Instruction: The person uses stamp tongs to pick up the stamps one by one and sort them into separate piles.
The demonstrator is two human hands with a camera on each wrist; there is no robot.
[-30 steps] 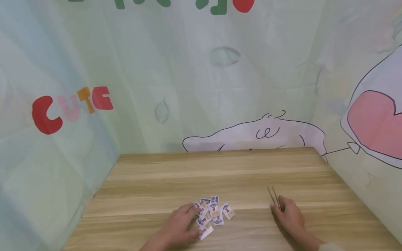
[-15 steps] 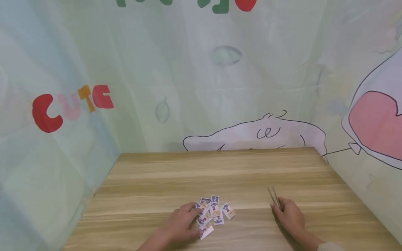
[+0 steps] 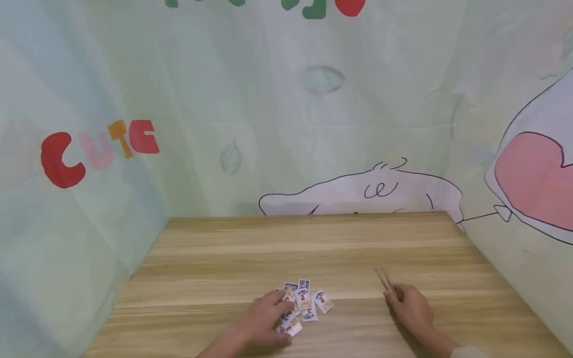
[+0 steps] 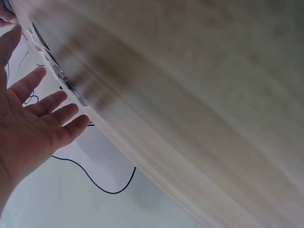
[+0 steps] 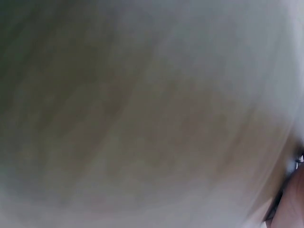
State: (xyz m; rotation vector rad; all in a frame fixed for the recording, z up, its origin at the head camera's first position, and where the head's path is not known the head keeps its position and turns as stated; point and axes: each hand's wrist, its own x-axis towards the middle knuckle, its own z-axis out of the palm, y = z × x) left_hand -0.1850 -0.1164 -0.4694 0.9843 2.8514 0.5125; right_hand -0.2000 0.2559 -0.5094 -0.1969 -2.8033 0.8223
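Note:
Several small white-edged printed paper pieces (image 3: 303, 300), stamp-like with blue, red and tan pictures, lie overlapping in a loose pile on the wooden table. My left hand (image 3: 261, 320) reaches over the pile's left side, its fingers partly covering some pieces. In the left wrist view, the left hand (image 4: 35, 116) has its fingers spread and grips nothing. To the right of the pile, my right hand (image 3: 413, 307) holds a pair of thin metal tweezers (image 3: 384, 279), their tips apart and pointing away to the left. The right wrist view is blurred and shows only part of a finger at its right edge.
The wood-grain table (image 3: 215, 253) reaches back to a pale green printed cloth (image 3: 197, 169), which hangs behind and along both sides. One printed piece (image 3: 323, 301) lies slightly apart at the pile's right.
My left hand has shifted slightly to the right over the pile, fingers covering more of it. The tweezers in my right hand have tilted a little to the left.

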